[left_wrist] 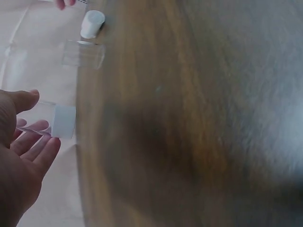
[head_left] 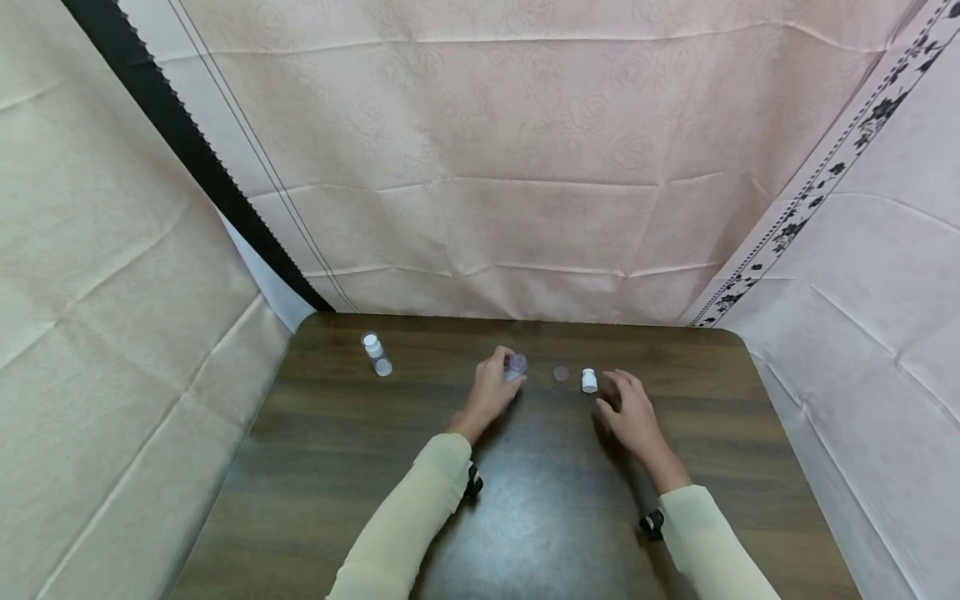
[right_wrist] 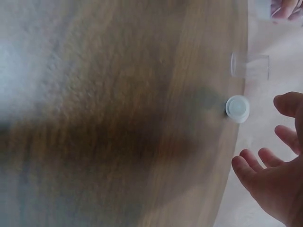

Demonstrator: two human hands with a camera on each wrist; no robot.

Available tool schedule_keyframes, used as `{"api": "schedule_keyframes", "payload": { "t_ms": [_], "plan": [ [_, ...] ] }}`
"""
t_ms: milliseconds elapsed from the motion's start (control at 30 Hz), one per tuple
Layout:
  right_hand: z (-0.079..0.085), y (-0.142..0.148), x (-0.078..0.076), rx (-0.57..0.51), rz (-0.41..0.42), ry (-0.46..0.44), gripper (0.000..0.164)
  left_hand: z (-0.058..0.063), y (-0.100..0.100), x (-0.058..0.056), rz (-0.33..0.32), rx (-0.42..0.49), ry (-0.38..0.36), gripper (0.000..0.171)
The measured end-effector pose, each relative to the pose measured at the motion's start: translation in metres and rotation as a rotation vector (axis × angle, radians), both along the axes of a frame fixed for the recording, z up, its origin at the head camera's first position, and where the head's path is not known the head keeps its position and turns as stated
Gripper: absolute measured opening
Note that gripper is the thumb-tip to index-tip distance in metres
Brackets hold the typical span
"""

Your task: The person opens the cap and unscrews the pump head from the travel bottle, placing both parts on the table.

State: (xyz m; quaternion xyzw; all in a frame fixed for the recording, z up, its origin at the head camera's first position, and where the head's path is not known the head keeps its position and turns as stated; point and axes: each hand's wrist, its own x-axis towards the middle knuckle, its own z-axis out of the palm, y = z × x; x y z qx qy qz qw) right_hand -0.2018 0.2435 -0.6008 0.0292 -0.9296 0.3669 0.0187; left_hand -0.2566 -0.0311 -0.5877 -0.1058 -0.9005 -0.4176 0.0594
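Note:
My left hand [head_left: 491, 387] holds a clear cylindrical container [left_wrist: 40, 116] between thumb and fingers. A white part [left_wrist: 64, 121], like a cap or base, covers its lower end. To its right, a second clear cylinder [right_wrist: 251, 67] stands on the table, apart from both hands. Beyond it is a small white bottle [head_left: 589, 381]. My right hand [head_left: 633, 412] hovers just right of this bottle, fingers spread and loosely bent, holding nothing. In the right wrist view, its thumb and fingers [right_wrist: 241, 170] are apart from the bottle.
At the table's far left lies or stands a white-and-clear container [head_left: 377, 354]; its exact pose is hard to tell. The brown wooden table [head_left: 315, 467] ends at a back edge just beyond the objects. Pale cloth hangings [head_left: 525, 167] rise behind and at both sides.

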Motion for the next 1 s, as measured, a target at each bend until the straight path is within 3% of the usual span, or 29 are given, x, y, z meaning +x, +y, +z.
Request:
{"api": "schedule_keyframes", "payload": {
  "t_ms": [200, 567, 1000],
  "plan": [
    [0.003, -0.007, 0.012, 0.008, -0.001, 0.062, 0.056, -0.006, 0.007, -0.005, 0.002, 0.048, -0.079, 0.036],
    [-0.004, -0.016, 0.025, -0.013, 0.034, 0.109, 0.058, -0.015, 0.011, -0.016, 0.010, 0.029, -0.153, 0.037],
    [-0.001, -0.016, 0.027, -0.031, 0.017, 0.104, 0.061, -0.023, 0.012, -0.013, 0.006, 0.018, -0.177, 0.053]
  ]
}}
